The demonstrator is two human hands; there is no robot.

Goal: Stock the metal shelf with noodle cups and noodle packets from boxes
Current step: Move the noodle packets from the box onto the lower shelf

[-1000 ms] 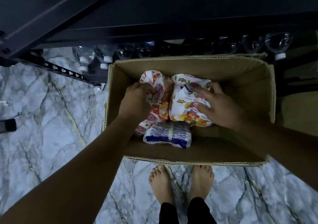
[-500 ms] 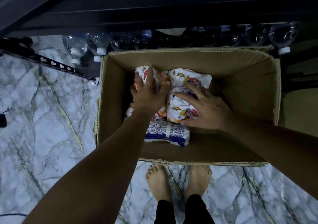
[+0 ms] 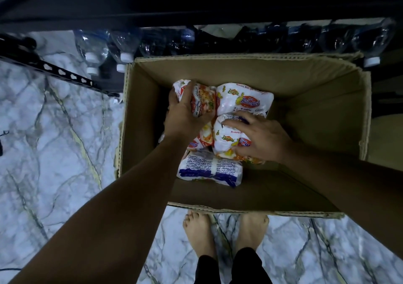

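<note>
We see a matt brown cardboard box (image 3: 316,113) with rough torn edges, noodle packets (image 3: 244,102) in glossy crinkled plastic film, clear shiny plastic bottles (image 3: 93,46), a dark painted metal shelf (image 3: 65,75), and a smooth veined floor (image 3: 54,153) that may be marble.

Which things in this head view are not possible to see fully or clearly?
All in the head view:
- Metal shelf: dark and cut by the top edge; its load is unseen.
- Lower packets under the left hand, which grips a red-and-white packet: covered, count unclear.
- Right hand on a white packet: whether it grips cannot be told.
- Blue-and-white packet: print too small.
- Bottles: mostly in shelf shadow.
</note>
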